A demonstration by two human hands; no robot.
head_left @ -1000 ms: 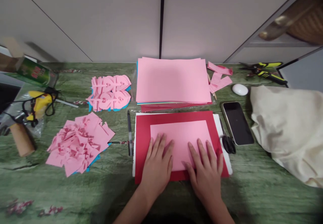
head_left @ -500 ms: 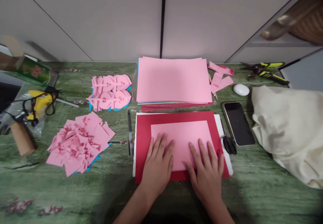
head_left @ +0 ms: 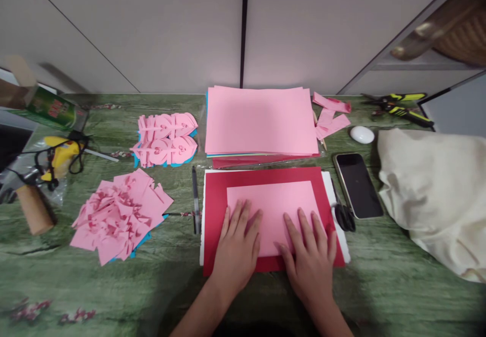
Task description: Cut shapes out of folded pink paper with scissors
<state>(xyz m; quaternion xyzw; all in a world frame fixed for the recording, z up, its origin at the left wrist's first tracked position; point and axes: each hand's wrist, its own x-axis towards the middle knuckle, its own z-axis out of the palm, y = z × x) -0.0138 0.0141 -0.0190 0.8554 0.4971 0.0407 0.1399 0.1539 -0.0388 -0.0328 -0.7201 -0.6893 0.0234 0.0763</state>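
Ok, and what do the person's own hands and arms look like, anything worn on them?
The left hand and right hand are both bare, without gloves. No rings show on the fingers, and no watch or bracelet at either wrist. The forearms show no sleeves up to the picture's edge. Nail details are too small to tell.

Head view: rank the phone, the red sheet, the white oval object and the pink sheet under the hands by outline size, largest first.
1. Red sheet, partly covered but with the widest outline
2. Pink sheet, lying on the red one
3. Phone
4. White oval object
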